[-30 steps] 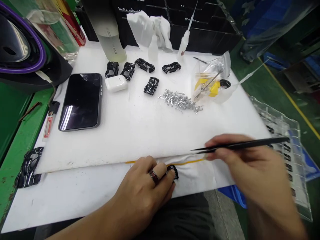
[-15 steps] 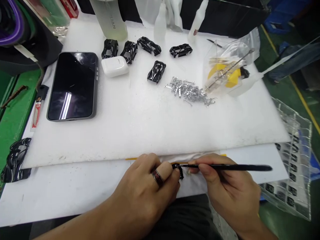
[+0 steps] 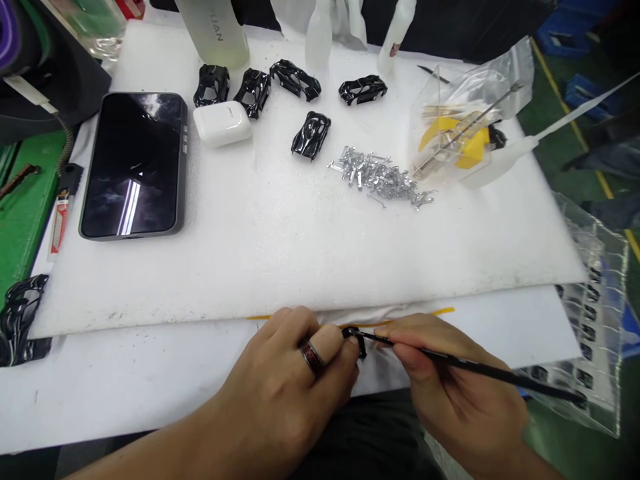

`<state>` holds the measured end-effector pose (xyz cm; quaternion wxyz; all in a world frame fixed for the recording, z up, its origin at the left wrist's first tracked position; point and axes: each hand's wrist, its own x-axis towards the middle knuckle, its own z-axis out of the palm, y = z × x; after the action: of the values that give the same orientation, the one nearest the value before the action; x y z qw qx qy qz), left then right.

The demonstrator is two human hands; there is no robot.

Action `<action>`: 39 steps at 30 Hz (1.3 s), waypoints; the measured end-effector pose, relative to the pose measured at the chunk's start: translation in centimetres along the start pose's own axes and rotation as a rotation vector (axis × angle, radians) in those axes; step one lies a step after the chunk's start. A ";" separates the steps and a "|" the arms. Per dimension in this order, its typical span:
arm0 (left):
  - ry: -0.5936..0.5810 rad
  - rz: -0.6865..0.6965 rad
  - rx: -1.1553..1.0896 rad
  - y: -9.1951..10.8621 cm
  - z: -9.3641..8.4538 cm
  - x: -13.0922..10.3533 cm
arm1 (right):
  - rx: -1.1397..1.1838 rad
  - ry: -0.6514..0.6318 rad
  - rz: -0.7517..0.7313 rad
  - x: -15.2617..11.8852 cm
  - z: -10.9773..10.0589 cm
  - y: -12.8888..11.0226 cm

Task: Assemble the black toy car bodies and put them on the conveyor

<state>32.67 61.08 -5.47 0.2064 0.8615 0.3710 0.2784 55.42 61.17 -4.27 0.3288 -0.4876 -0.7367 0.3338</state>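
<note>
Near the front edge of the white foam sheet point(image 3: 200, 267), my left hand point(image 3: 295, 380) is closed on a small black part point(image 3: 361, 345), mostly hidden by the fingers. A dark ring sits on one finger. My right hand point(image 3: 450, 380) pinches a thin black brush-like tool point(image 3: 480, 367), whose tip meets the small part. The tool's handle slants down to the right. Behind the hands, small silver pieces point(image 3: 380, 177) lie in a pile, and several glossy black toy car bodies point(image 3: 311, 136) rest on the foam.
At the left are a black-screened device point(image 3: 134, 163), a white case point(image 3: 223, 123) and a cutter knife point(image 3: 63, 217). Bottles point(image 3: 213, 33) stand at the back. A clear box point(image 3: 445, 143) with yellow contents is at the right, a clear tray point(image 3: 595, 333) below the table's right side.
The rear end of the black tool has swung down to the right, its tip staying at the small part. The camera view has shifted slightly. My left hand keeps its grip.
</note>
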 end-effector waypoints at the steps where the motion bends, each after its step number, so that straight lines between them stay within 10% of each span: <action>1: -0.004 0.001 -0.001 0.0 0.0 0.0 | -0.016 -0.003 -0.030 0.0 0.0 0.0; 21: -0.005 0.007 0.006 -0.1 -0.2 0.3 | 0.228 0.088 -0.098 -0.2 -0.3 1.0; 39: -0.050 0.013 -0.023 0.0 -0.7 0.0 | 0.170 -0.094 -0.155 0.5 -0.5 0.6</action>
<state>32.25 61.20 -4.98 0.2239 0.8681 0.3569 0.2624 55.97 61.87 -4.39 0.3587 -0.3836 -0.7558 0.3912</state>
